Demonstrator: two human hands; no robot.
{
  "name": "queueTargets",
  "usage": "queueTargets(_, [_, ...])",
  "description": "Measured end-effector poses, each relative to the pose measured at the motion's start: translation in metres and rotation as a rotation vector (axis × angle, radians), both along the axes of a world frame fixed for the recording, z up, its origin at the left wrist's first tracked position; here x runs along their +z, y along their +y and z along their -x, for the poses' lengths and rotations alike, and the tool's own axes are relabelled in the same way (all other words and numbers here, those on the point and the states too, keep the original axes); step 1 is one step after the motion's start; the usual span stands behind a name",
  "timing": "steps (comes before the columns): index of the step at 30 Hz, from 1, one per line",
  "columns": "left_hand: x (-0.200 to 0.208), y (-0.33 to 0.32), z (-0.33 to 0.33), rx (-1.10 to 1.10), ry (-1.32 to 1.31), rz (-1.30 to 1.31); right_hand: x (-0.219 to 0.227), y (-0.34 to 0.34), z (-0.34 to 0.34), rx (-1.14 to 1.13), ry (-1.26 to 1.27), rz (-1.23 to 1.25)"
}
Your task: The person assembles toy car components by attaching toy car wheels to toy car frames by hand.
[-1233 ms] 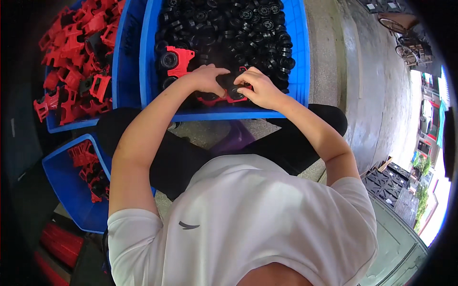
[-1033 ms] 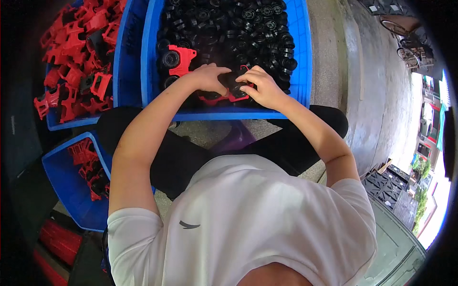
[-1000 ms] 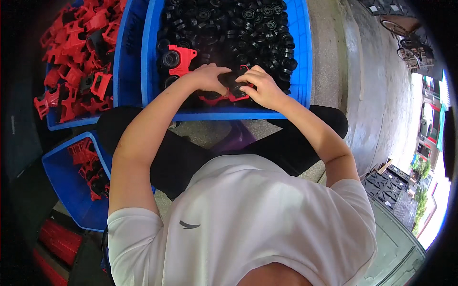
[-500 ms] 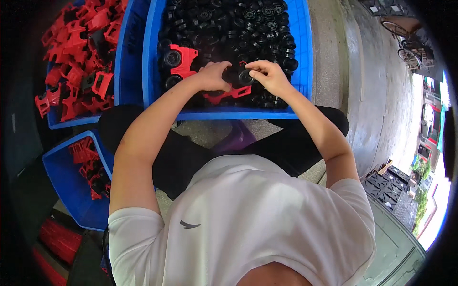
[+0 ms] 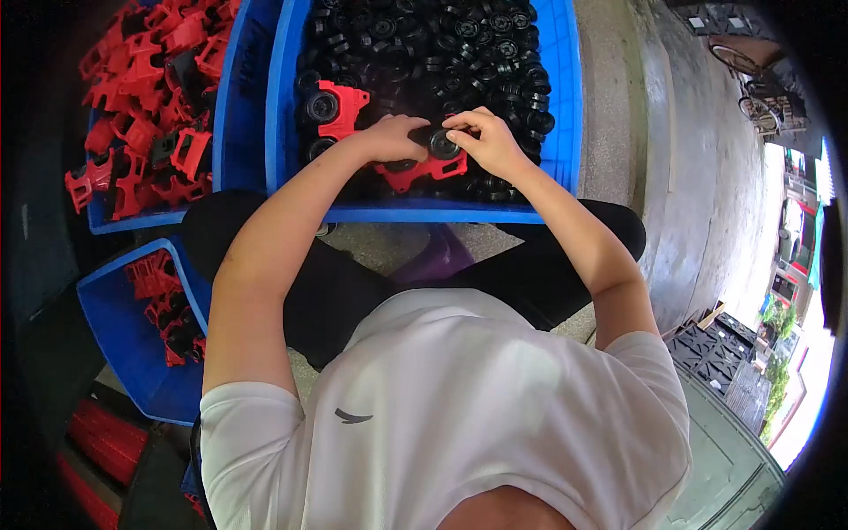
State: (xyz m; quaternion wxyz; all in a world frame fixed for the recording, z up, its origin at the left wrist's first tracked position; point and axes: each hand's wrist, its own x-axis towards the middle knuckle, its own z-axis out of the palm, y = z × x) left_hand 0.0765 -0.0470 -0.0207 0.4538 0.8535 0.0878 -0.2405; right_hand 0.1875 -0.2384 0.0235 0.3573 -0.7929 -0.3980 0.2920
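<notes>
Over a blue crate of black toy wheels (image 5: pixel 481 53), both my hands work at a red toy vehicle body (image 5: pixel 411 177) with black parts. My left hand (image 5: pixel 393 140) is closed round its left side. A black wheel (image 5: pixel 444 144) sits at the body's right side, pinched by the fingers of my right hand (image 5: pixel 488 143). Whether that wheel is fully seated I cannot tell. Left of my hands, a second red toy vehicle body (image 5: pixel 346 104) with black wheels lies on the pile.
The wheel crate's blue rim (image 5: pixel 424 215) runs close in front of my lap. To its left stands another crate heaped with red toy bodies (image 5: pixel 141 97). A smaller blue bin (image 5: pixel 132 353) at lower left holds several red and black toy pieces.
My right hand has shifted slightly left with the wheel, bringing it against the red body. The body has turned a little, showing more of its red side.
</notes>
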Motion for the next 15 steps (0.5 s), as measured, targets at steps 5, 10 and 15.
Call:
queueTargets(5, [-0.002, 0.003, -0.002, -0.042, 0.012, -0.001, 0.007, 0.003, 0.001, 0.124, -0.157, -0.130])
queueTargets(10, [0.008, -0.009, 0.001, 0.046, -0.001, -0.056, 0.005, 0.006, -0.006, 0.258, -0.259, -0.172])
queueTargets(15, [0.027, -0.042, 0.021, -0.085, -0.478, -0.294, -0.020, 0.028, -0.061, 0.220, 0.296, 0.090])
